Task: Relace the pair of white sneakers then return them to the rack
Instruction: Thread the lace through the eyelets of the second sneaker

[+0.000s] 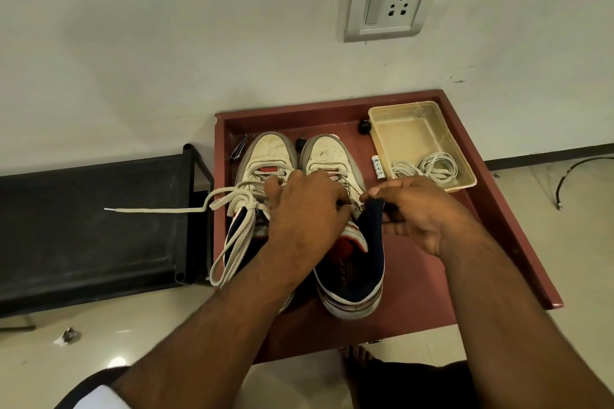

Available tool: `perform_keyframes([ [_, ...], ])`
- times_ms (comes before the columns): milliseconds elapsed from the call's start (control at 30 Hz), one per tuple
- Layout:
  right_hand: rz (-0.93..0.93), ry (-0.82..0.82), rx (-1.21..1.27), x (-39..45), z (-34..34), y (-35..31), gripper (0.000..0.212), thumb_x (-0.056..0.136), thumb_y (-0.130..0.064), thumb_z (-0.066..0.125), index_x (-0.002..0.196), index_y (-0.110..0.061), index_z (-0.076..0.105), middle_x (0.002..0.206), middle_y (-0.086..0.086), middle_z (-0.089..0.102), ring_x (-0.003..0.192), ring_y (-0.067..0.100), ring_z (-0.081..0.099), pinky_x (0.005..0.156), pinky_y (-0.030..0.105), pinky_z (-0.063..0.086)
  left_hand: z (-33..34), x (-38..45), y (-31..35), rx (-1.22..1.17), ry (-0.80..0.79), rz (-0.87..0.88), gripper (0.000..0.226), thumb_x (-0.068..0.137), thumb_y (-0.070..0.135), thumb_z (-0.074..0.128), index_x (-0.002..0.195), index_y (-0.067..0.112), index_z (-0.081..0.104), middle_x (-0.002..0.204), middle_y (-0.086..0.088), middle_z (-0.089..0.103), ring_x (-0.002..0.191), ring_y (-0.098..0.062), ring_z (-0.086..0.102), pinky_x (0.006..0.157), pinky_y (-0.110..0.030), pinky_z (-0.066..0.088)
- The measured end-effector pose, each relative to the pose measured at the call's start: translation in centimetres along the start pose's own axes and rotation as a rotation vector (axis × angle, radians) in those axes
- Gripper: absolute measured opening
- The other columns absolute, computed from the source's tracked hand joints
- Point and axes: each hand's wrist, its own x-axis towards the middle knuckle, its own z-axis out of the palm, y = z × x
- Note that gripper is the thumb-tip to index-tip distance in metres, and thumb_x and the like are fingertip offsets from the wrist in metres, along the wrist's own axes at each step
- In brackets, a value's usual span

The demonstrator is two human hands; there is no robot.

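Two white sneakers stand side by side, toes toward the wall, on a maroon tray table (pixel 415 282). The left sneaker (pixel 269 156) has a loose white lace (pixel 232 209) trailing off to the left. My left hand (pixel 305 209) rests across the lacing area of the right sneaker (pixel 327 154), fingers curled; what it grips is hidden. My right hand (pixel 422 209) pinches the dark blue collar edge of the right sneaker. A black shoe rack (pixel 93 219) stands to the left of the table.
A clear plastic box (pixel 398 129) at the table's back right holds coiled white laces (pixel 428 168). A small white tube (pixel 377 168) lies beside it, black caps near the toes. The wall with a switch socket (pixel 388 2) is close behind. A cable lies on the floor far right.
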Motion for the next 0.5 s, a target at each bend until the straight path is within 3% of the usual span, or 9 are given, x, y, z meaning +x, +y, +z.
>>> perform_keyframes([
  [100,-0.041,-0.009,-0.117,-0.2,0.1,0.1,0.022,0.089,0.010,0.055,0.082,-0.006,0.069,0.067,0.007,0.069,0.056,0.014,0.064,0.048,0.024,0.050,0.1,-0.2,0.0,0.047,0.029,0.026,0.023,0.090,0.045,0.061,0.112,0.039,0.065,0.123,0.012,0.050,0.121,-0.017,0.040,0.109,-0.051,0.024],
  [200,-0.115,0.089,-0.239,-0.3,0.0,0.6,0.021,0.089,0.005,0.057,0.078,-0.010,0.068,0.072,0.009,0.068,0.062,0.018,0.062,0.048,0.024,0.049,-0.1,-0.3,-0.1,0.057,0.009,0.057,0.040,0.090,0.043,0.063,0.128,0.046,0.054,0.142,0.013,0.038,0.135,-0.017,0.031,0.112,-0.052,0.012],
  [300,-0.288,0.484,-0.194,-0.6,-2.4,1.0,0.021,0.092,-0.005,0.055,0.079,-0.020,0.063,0.086,0.007,0.069,0.071,0.021,0.066,0.051,0.030,0.052,-0.4,-0.2,-0.3,0.070,-0.045,0.059,0.034,0.091,0.041,0.061,0.124,0.047,0.060,0.147,0.014,0.037,0.140,-0.016,0.025,0.112,-0.055,0.005],
  [367,-0.402,0.662,0.302,-1.8,-5.2,0.6,0.018,0.093,-0.006,0.052,0.086,-0.021,0.059,0.093,0.006,0.069,0.075,0.018,0.067,0.059,0.028,0.053,-0.5,-0.2,-0.3,0.062,-0.052,0.045,0.031,0.091,0.040,0.061,0.122,0.047,0.061,0.146,0.015,0.038,0.140,-0.016,0.025,0.112,-0.056,0.004],
  [433,-0.465,0.442,0.981,-3.0,-6.9,0.0,0.015,0.088,-0.004,0.054,0.091,-0.019,0.056,0.083,0.003,0.068,0.071,0.015,0.067,0.070,0.027,0.056,-0.4,-0.2,-0.2,0.057,-0.042,0.042,0.031,0.091,0.040,0.062,0.121,0.047,0.062,0.147,0.015,0.037,0.141,-0.016,0.023,0.113,-0.058,0.003],
  [467,-0.468,0.310,1.173,-3.3,-6.9,0.0,0.012,0.085,-0.007,0.056,0.089,-0.019,0.055,0.073,0.000,0.065,0.064,0.011,0.063,0.068,0.024,0.055,-0.4,-0.2,-0.2,0.060,-0.041,0.042,0.031,0.091,0.040,0.062,0.121,0.046,0.062,0.148,0.015,0.037,0.141,-0.016,0.023,0.113,-0.058,0.003],
  [500,-0.443,0.219,1.197,-3.5,-6.4,-0.1,0.010,0.083,-0.010,0.057,0.085,-0.019,0.054,0.063,-0.004,0.059,0.053,0.008,0.056,0.060,0.021,0.051,-0.4,-0.2,-0.2,0.061,-0.041,0.039,0.031,0.091,0.040,0.062,0.121,0.046,0.062,0.148,0.015,0.036,0.141,-0.016,0.023,0.112,-0.058,0.003],
])
